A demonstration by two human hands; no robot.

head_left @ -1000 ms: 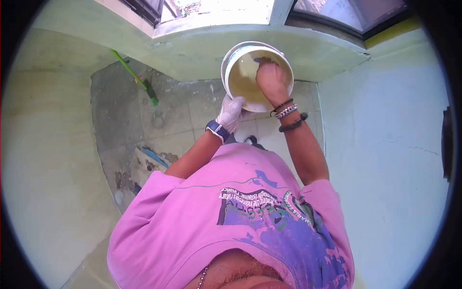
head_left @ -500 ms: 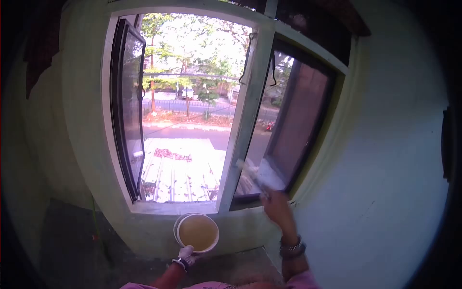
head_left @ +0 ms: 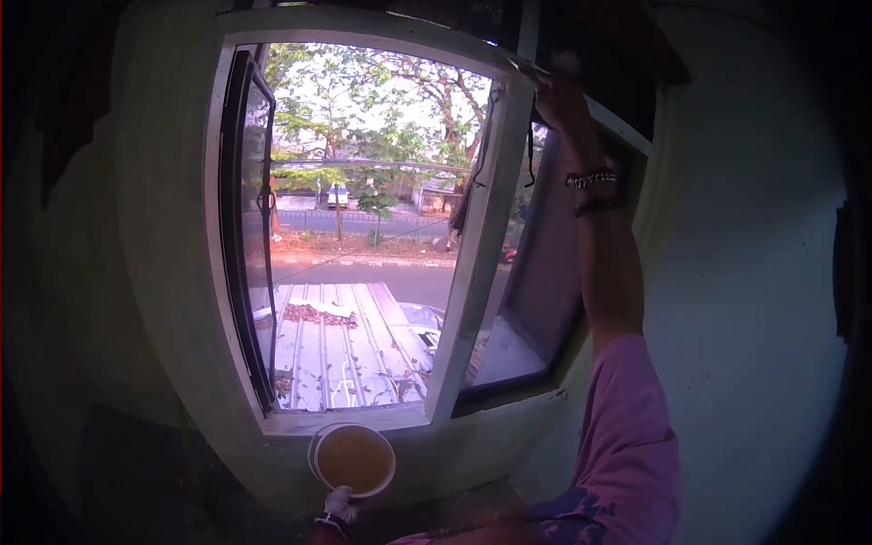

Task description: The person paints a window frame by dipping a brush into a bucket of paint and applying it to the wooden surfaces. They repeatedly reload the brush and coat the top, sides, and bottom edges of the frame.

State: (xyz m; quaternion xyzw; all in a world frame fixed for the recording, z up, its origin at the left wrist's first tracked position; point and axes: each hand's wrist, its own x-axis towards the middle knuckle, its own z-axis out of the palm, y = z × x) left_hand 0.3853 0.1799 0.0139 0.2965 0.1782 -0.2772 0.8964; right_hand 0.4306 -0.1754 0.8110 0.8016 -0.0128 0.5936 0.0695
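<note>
My left hand [head_left: 338, 504], low in the head view, is closed on the near rim of a small white bucket [head_left: 394, 468]. The bucket's mouth faces me and shows a tan-brown surface inside. My right hand [head_left: 561, 102] is raised to the top of the window's middle post [head_left: 486, 245], closed around a paintbrush [head_left: 527, 67]. The brush's tip lies at the joint of the post and the upper frame; whether it touches is hard to tell, and the fingers partly hide the handle.
An open casement sash [head_left: 238, 227] with dark edging hangs at the left. The right pane [head_left: 545, 272] lies behind my raised arm. Below the window outside is a corrugated metal roof [head_left: 336, 350]. A pale wall [head_left: 736, 318] stands at the right.
My right hand has risen with the paintbrush from low on the middle post to its top. The bucket in my left hand has shifted slightly left and down in view.
</note>
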